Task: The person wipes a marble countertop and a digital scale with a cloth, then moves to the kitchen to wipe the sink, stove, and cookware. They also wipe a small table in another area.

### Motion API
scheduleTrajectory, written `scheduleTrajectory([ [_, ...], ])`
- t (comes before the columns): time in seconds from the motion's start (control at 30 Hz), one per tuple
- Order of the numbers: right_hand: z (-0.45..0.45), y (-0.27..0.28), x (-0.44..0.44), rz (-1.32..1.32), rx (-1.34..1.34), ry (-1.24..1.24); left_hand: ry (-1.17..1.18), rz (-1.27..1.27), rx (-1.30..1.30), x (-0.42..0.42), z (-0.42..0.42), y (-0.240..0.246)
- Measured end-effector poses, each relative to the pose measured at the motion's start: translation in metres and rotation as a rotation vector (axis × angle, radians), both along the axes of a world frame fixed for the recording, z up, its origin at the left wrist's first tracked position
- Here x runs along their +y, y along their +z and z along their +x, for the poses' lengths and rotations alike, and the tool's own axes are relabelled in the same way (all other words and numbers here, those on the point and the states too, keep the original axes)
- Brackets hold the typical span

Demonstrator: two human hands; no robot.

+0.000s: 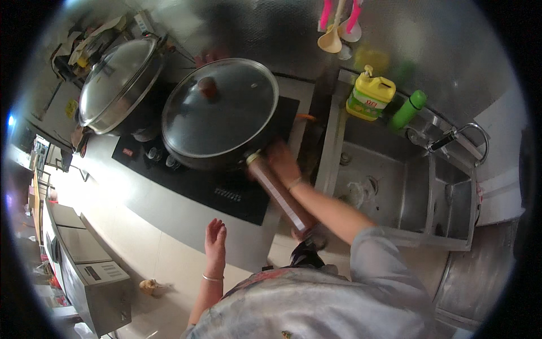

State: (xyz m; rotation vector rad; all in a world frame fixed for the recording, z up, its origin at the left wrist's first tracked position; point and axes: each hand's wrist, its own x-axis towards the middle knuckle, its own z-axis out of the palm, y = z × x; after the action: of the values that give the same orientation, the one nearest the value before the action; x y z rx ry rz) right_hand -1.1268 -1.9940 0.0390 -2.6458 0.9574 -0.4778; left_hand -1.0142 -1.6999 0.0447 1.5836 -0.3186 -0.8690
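Over the worktop's front edge my left hand (216, 238) is raised, fingers up, holding nothing. My right hand (281, 161) is blurred beside the wok's long brown handle (281, 195), near its inner end; whether it touches the handle cannot be told. A large wok with a glass lid (224, 110) sits on the black glass hob (203, 190). The lid has a brown knob (207, 87). To its left stands a big steel pot with a domed lid (118, 80).
Right of the hob is a steel double sink (381, 169) with a curved tap (482, 135). Behind it stand a yellow detergent jug (370, 95) and a green bottle (408, 110). Ladles (332, 40) hang on the wall. A small animal (149, 286), perhaps a cat, is on the floor.
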Motion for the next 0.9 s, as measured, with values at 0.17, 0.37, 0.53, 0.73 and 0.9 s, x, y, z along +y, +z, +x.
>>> scheduleTrajectory([
  [0.17, -0.037, 0.009, 0.035, 0.013, -0.191, 0.565, 0.164, 0.058, 0.27, -0.063, -0.015, 0.0],
  [0.37, -0.039, 0.004, -0.147, -0.032, 0.179, 0.372, 0.413, 0.123, 0.332, -0.082, -0.02, 0.0],
  [0.53, -0.009, 0.017, -0.213, -0.024, 0.307, 0.508, 0.189, 0.273, 0.139, -0.101, -0.035, 0.027],
  [0.73, 0.052, 0.01, -0.258, -0.038, 0.252, 0.687, 0.143, 0.201, 0.031, -0.107, -0.042, 0.036],
  [0.9, 0.136, 0.008, -0.287, -0.037, 0.244, 0.867, 0.183, 0.445, -0.02, -0.092, -0.035, 0.018],
])
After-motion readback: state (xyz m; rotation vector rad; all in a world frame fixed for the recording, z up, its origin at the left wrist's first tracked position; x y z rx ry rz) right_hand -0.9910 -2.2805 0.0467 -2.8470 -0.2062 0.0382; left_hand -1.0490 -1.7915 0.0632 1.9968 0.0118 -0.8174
